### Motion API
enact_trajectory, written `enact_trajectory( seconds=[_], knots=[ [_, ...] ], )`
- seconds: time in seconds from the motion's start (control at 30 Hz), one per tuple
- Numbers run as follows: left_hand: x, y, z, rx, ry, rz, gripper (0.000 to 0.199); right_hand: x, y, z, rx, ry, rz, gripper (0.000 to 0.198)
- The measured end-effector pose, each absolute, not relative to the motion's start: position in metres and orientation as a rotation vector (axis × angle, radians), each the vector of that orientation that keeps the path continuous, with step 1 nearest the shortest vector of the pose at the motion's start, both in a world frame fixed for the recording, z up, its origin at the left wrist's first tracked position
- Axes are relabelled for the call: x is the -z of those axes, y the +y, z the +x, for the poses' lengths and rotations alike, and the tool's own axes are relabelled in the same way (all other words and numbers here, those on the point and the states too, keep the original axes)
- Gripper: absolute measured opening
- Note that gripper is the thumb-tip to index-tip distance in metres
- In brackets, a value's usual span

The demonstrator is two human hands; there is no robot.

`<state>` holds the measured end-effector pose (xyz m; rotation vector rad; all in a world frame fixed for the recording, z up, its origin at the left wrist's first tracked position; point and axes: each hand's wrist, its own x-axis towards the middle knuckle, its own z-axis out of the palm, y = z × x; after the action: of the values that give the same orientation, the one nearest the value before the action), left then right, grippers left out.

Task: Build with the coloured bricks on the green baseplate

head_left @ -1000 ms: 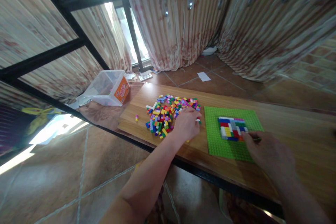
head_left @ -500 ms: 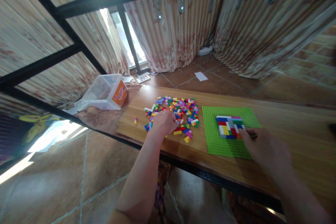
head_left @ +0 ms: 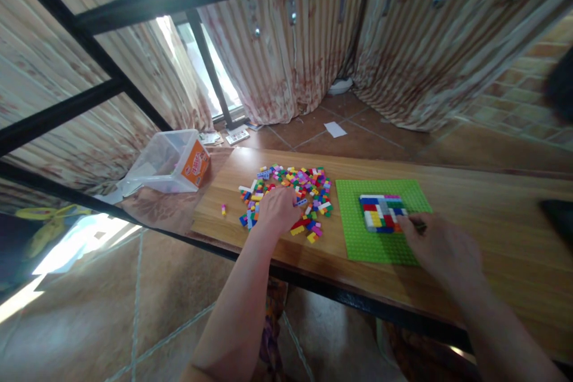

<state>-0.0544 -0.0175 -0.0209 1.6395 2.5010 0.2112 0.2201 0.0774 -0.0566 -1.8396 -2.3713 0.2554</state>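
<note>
A flat build of colored toy bricks point(head_left: 380, 213) sits on a green studded baseplate point(head_left: 353, 245). My right hand point(head_left: 441, 245) has its thumb and fingers closed at the right edge of this build, touching it. Over at the left, my left hand point(head_left: 278, 210) reaches down into a loose pile of toy bricks point(head_left: 308, 182), its fingers curled together. A lavender brick point(head_left: 302, 202) shows right by those fingertips. Whatever the left fingers pinch is hidden behind the hand.
A single pink and yellow brick piece point(head_left: 224, 209) lies apart near the left end of the wooden table point(head_left: 474, 203). Beyond that end stands a clear plastic bin point(head_left: 165, 179) with an orange label. A dark object point(head_left: 557, 218) rests at the far right.
The whole view has shifted slightly. My left hand has moved a little to the right over the pile, and the lavender brick shows beside its fingers. My right hand stays at the build's edge.
</note>
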Motion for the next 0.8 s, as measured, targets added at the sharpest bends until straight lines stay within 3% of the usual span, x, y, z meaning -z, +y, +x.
enact_trajectory(
  seconds=[0.17, 0.37, 0.63, 0.8],
  knots=[
    [0.025, -0.012, -0.056, -0.427, 2.45, 1.612, 0.014, 0.063, 0.078, 0.221, -0.215, -2.325, -1.786, 0.047],
    [0.03, -0.003, -0.029, -0.827, 1.848, 1.678, 0.013, 0.064, 0.084, 0.227, -0.326, -2.212, -1.743, 0.037],
    [0.041, 0.012, 0.021, -0.837, 1.448, 1.462, 0.018, 0.051, 0.079, 0.232, -0.834, -1.957, -1.14, 0.025],
    [0.037, 0.016, 0.033, -0.855, 1.308, 1.361, 0.019, 0.054, 0.072, 0.232, -0.89, -2.132, -0.907, 0.023]
  ],
)
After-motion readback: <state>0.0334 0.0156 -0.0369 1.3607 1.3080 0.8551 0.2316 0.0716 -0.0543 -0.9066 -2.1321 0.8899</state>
